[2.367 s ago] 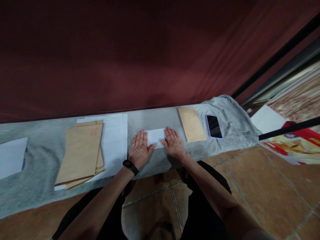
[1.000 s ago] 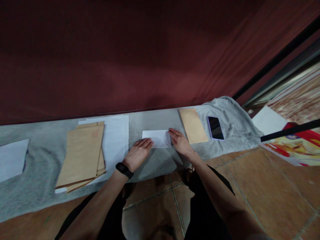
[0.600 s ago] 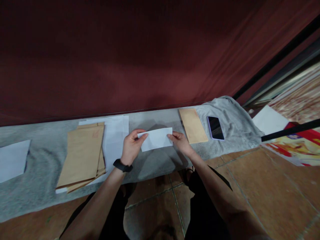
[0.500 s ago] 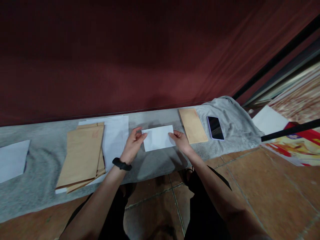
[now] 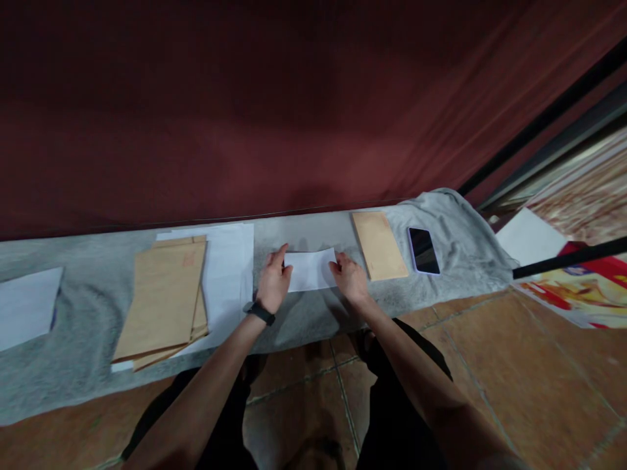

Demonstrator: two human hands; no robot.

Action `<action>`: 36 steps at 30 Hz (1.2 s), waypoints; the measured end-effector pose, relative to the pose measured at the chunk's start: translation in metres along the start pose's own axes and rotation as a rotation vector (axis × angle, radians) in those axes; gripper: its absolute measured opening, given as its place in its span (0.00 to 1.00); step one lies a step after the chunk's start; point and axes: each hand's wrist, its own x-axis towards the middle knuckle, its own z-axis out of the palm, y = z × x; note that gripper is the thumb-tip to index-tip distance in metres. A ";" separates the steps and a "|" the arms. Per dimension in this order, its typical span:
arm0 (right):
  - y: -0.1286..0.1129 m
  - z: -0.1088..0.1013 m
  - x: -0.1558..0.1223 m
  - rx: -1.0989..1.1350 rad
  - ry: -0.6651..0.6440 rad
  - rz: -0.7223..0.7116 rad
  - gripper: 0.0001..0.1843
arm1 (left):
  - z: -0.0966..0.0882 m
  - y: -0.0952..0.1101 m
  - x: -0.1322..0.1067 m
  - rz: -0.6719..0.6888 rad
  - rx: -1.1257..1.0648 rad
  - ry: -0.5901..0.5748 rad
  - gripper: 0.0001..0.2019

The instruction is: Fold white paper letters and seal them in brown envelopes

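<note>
Dark red wall (image 5: 274, 170) on the far side, long grey-draped bench (image 5: 83, 274) running in front of it, brown tiled floor (image 5: 529, 365) on the near side. Small white paper (image 5: 312, 271) is around mid-bench. Right hand (image 5: 351, 281) has its right end pinched, thumb on top. Left hand (image 5: 275, 281) is at the left end, thumb and index spread apart, can't really tell if it's gripping. Brown envelopes (image 5: 164, 300) are piled over white sheets (image 5: 228, 261) to the left; right of the paper there's another brown envelope (image 5: 381, 247), then a phone (image 5: 424, 251) lying flat.
</note>
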 end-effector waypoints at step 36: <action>-0.002 0.036 -0.023 -0.054 0.119 -0.409 0.34 | 0.017 -0.008 -0.033 0.197 0.434 -0.088 0.31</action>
